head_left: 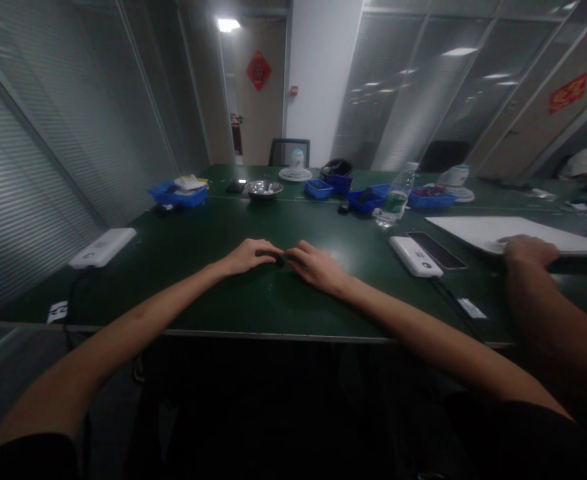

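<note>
My left hand (pixel 252 256) rests low over the green table (pixel 233 300), its thumb and fingers pinching a small black object (pixel 279 261). What kind of object this is cannot be made out in the dim, blurred view. Facing it from the other side is my right hand (pixel 316 267), fingers bent and held together. Its fingertips come right up to the black object. Whether they touch it or pinch something of their own is hidden.
Power banks stand left (pixel 103 248) and right (pixel 416 257), the latter beside a phone (pixel 437 251). A water bottle (pixel 396 200), metal bowl (pixel 264 191) and blue trays (pixel 318 189) sit farther back. At right, another person's hand (pixel 529 249) lies on a white board (pixel 478 230).
</note>
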The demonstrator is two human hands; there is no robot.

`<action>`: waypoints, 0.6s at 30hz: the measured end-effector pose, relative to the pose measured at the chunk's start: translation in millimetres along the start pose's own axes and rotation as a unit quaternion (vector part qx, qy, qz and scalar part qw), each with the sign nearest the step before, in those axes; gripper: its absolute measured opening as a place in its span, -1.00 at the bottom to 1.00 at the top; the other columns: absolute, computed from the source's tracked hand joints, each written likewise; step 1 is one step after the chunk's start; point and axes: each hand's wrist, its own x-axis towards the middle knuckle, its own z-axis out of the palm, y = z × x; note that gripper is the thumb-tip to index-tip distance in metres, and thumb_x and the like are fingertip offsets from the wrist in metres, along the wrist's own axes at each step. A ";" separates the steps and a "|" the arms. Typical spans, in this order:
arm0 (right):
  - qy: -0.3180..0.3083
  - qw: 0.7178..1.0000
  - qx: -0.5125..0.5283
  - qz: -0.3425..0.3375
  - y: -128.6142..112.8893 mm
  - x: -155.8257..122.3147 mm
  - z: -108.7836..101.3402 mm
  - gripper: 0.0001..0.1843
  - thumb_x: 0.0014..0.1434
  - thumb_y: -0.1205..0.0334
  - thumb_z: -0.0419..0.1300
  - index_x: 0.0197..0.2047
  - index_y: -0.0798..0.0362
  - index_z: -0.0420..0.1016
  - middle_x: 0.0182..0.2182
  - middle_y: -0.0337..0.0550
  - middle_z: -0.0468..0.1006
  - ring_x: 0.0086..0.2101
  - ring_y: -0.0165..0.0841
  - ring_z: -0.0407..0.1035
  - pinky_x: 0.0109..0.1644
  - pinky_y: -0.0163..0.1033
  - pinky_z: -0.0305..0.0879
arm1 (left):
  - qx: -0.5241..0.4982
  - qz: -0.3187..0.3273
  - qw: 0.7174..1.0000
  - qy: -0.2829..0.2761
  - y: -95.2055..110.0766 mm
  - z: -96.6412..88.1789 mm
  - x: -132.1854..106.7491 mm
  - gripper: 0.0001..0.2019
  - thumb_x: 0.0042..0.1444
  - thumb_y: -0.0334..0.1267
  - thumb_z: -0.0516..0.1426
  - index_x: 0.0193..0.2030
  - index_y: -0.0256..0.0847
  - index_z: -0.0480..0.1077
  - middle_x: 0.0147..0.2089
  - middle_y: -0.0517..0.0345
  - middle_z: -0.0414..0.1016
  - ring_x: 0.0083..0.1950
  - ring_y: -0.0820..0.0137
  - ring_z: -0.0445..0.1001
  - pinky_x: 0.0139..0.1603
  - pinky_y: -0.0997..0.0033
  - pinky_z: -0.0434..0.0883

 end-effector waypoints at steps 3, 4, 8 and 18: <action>-0.007 1.000 -0.012 0.026 -0.3 -0.7 -2.0 -0.66 0.51 0.15 0.08 0.27 0.01 0.41 0.04 -0.02 0.46 -0.24 -0.35 0.43 -0.23 -0.26 0.31 | 0.013 -0.005 1.000 -0.011 0.3 -0.6 1.3 -0.68 0.37 -0.24 0.23 0.23 -0.10 0.57 0.04 0.00 0.62 0.05 0.24 0.54 0.15 0.18 0.42; -0.012 0.999 -0.014 0.032 0.3 -1.2 -2.9 -0.66 0.51 0.15 0.09 0.26 0.00 0.42 0.04 -0.02 0.46 -0.25 -0.35 0.43 -0.23 -0.26 0.30 | 0.021 -0.006 1.000 -0.013 -0.2 -1.5 1.5 -0.69 0.37 -0.23 0.21 0.21 -0.11 0.57 0.04 -0.01 0.61 0.06 0.23 0.53 0.14 0.18 0.42; -0.018 0.998 -0.024 0.053 5.7 -3.6 -5.6 -0.67 0.50 0.13 0.09 0.23 0.02 0.45 0.03 -0.02 0.48 -0.25 -0.35 0.43 -0.20 -0.24 0.30 | 0.055 -0.018 0.998 -0.015 -7.4 -11.6 -0.7 -0.72 0.41 -0.20 0.16 0.16 -0.14 0.59 0.06 -0.03 0.57 0.08 0.22 0.52 0.15 0.18 0.42; -0.022 0.996 -0.033 0.085 13.1 -5.1 -9.9 -0.65 0.49 0.09 0.09 0.21 0.02 0.47 0.06 -0.02 0.49 -0.25 -0.33 0.44 -0.21 -0.24 0.27 | 0.275 -0.168 0.946 0.043 -74.8 -84.6 -41.4 -0.62 0.39 -0.14 0.07 0.18 -0.15 0.59 0.19 -0.08 0.53 0.22 0.09 0.47 0.29 0.06 0.38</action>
